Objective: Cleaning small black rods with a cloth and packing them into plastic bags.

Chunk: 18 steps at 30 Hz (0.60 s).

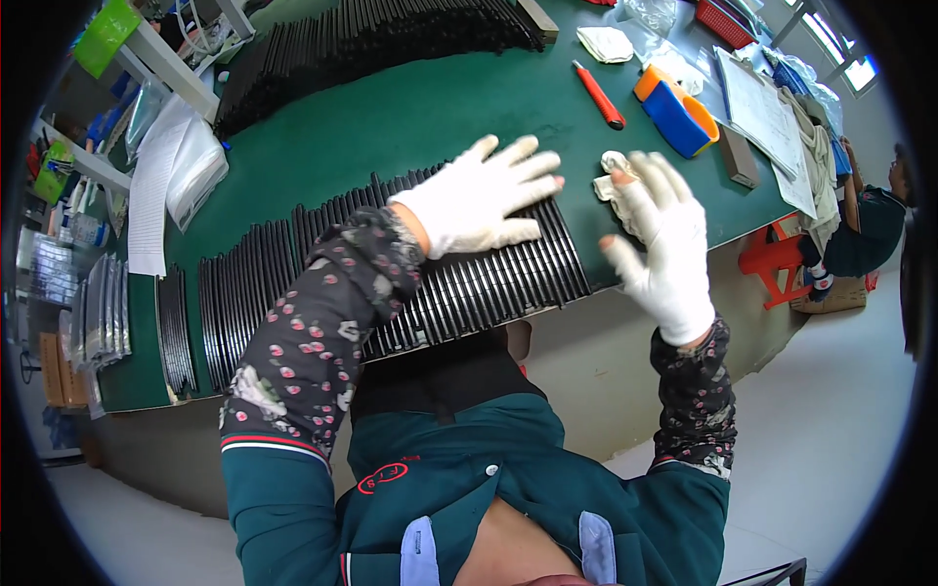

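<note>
Both of my hands wear white gloves with some fingertips bare. My left hand (pixel 482 198) lies spread over a row of thin black rods (pixel 479 283) laid side by side along the table's near edge, its fingers pointing right. It seems to rest on their far ends. My right hand (pixel 664 244) is off to the right of the row, fingers apart, with nothing in its grasp. Just past its thumb and fingers a crumpled white cloth (pixel 614 195) lies on the green table (pixel 410 122), partly hidden by the hand.
A large stack of black rods (pixel 371 44) spans the far side. A red cutter knife (pixel 598 96), an orange and blue tape roll (pixel 679 115) and a small grey block (pixel 738 156) lie at the right. Papers (pixel 161 186) hang at left. Another person (pixel 865 220) sits far right near a red stool (pixel 772 262).
</note>
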Tool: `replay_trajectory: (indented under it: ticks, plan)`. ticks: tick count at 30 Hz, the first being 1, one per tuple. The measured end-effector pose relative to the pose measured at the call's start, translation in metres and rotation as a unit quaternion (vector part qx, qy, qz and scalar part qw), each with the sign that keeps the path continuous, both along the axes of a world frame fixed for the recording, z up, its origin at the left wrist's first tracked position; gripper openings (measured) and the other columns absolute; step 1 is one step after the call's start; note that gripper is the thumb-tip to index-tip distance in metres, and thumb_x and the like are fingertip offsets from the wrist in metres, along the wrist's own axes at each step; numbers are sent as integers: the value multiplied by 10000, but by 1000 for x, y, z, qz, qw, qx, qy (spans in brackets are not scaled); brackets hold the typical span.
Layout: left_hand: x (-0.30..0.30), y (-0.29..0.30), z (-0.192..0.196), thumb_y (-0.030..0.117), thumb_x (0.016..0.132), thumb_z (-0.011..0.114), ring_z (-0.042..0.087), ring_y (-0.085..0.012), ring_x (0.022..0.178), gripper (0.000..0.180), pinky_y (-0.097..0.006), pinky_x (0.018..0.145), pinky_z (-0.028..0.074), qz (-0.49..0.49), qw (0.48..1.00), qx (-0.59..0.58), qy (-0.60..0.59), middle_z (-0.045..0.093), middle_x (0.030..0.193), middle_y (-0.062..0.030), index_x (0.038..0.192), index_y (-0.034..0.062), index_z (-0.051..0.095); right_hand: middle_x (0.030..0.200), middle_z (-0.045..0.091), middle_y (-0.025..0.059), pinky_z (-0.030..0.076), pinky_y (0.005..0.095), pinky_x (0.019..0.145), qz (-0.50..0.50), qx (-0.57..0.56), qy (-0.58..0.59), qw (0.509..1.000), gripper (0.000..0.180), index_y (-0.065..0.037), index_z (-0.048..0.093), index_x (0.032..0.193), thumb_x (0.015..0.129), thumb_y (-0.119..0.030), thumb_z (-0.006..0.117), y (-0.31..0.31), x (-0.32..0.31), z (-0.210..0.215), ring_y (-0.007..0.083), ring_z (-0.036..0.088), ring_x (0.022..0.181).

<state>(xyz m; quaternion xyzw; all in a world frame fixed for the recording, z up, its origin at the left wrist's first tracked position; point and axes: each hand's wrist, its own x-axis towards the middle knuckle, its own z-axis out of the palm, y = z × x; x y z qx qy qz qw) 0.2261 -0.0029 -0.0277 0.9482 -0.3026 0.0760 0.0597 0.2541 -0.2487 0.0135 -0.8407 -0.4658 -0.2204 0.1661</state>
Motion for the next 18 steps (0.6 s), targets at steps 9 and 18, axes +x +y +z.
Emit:
replay_trajectory:
  ticks: [9,18]
  plan:
    - [11,-22,6,423,941,465,288,-283,1383,451,-514,1111,242,24,998,-6,54,406,1434,-85,1269,118,518,1018,586,130,476,371,798,-41,18,66,997,315,-60,591,1027,730,12,668,-7,41,-36,319,559,932]
    - [8,-21,0,397,925,490,297,-282,1378,414,-515,1110,244,21,999,-31,27,427,1408,-88,1213,104,541,889,610,58,459,362,732,293,-24,262,919,273,-116,650,934,680,-19,665,10,-24,-9,274,552,831]
